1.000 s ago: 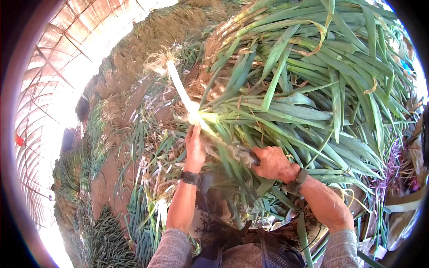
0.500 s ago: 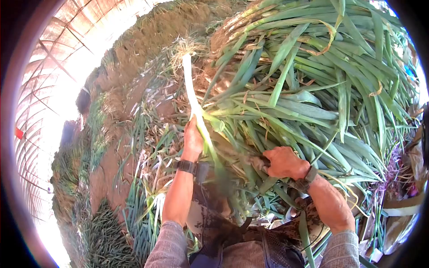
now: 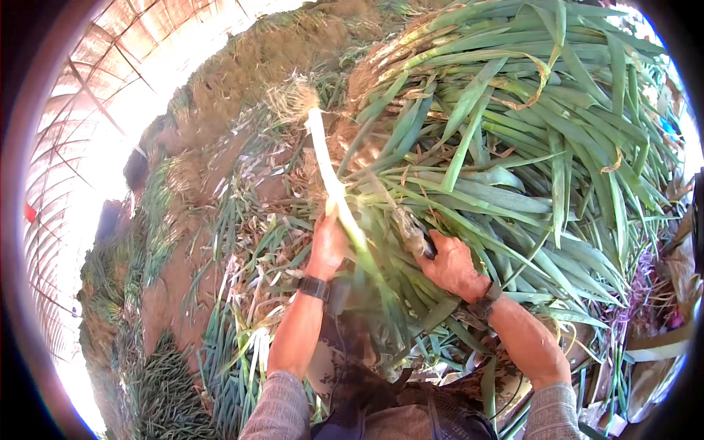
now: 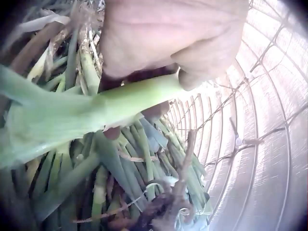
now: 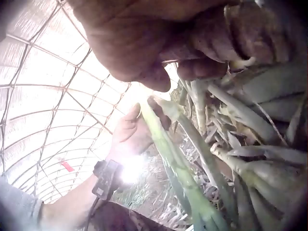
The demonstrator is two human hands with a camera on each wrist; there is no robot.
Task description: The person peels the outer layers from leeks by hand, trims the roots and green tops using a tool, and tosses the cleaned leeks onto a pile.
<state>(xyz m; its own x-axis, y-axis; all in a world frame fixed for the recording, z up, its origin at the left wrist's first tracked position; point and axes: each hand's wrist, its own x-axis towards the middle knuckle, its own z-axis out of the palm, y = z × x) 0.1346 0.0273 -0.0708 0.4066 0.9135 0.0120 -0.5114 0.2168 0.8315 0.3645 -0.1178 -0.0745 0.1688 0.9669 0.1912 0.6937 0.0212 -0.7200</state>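
My left hand (image 3: pixel 328 243) grips a large green onion (image 3: pixel 323 152) by its stalk. Its white shaft slants up and away to a tuft of pale roots (image 3: pixel 295 100), while the green leaves hang back toward my lap. In the left wrist view, fingers curl round the pale green stalk (image 4: pixel 139 97). To the right, my right hand (image 3: pixel 455 268) holds a narrow, brownish thing (image 3: pixel 409 229) with a dark end at the fingers, pointing up and left beside the onion. I cannot tell whether it is a knife or withered leaf.
A big heap of green onions (image 3: pixel 513 161) fills the right side, its leaves reaching under my right hand. Loose leaf scraps (image 3: pixel 253 242) litter the ground at the left, near a darker green pile (image 3: pixel 172 396). A ribbed translucent roof (image 3: pixel 81 110) curves overhead.
The onion has swung from upright-left toward a steeper slant, its leaves now reaching further right. My right hand moved out to the right, then back slightly left, the brownish thing now pointing upward.
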